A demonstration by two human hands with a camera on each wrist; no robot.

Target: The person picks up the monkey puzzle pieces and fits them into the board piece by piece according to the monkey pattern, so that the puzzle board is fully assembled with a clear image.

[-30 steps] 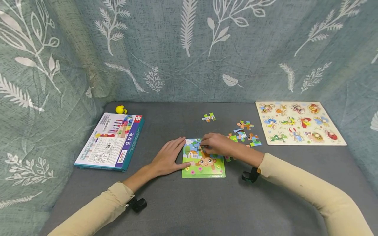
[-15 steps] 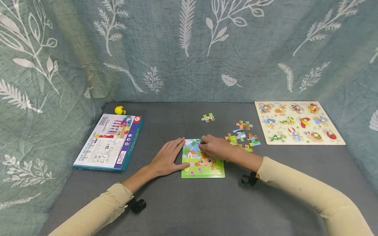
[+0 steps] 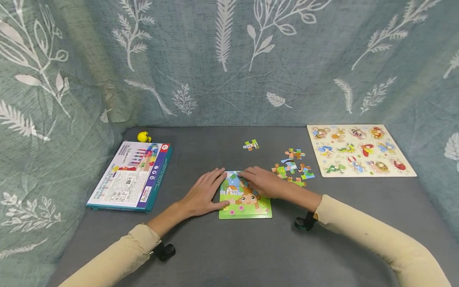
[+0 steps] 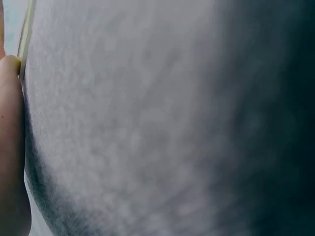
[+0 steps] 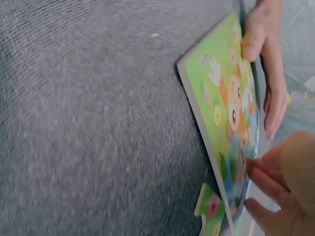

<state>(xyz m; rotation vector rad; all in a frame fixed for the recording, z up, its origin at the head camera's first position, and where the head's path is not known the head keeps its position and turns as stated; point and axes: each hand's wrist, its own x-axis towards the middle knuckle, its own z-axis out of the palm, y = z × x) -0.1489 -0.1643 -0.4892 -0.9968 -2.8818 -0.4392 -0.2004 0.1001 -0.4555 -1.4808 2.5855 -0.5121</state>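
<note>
In the head view, a puzzle board with a monkey picture lies in front of me on the dark cloth. My left hand rests along its left side, fingers extended and the thumb touching the lower left edge; the left wrist view catches only a strip of the thumb. My right hand reaches over the upper right of the board. Its thumb and fingertips pinch a puzzle piece at the picture's surface, mostly hidden by the fingers. The lower picture with the monkey's face is in place.
Several loose puzzle pieces lie right of the board, and one piece lies behind it. An insect peg board stands at the far right. On the left are a flat toy box and a small yellow toy.
My right hand has shifted slightly left over the top of the board, uncovering more of the loose pieces. The left hand stays in place. The head view has drifted slightly.
</note>
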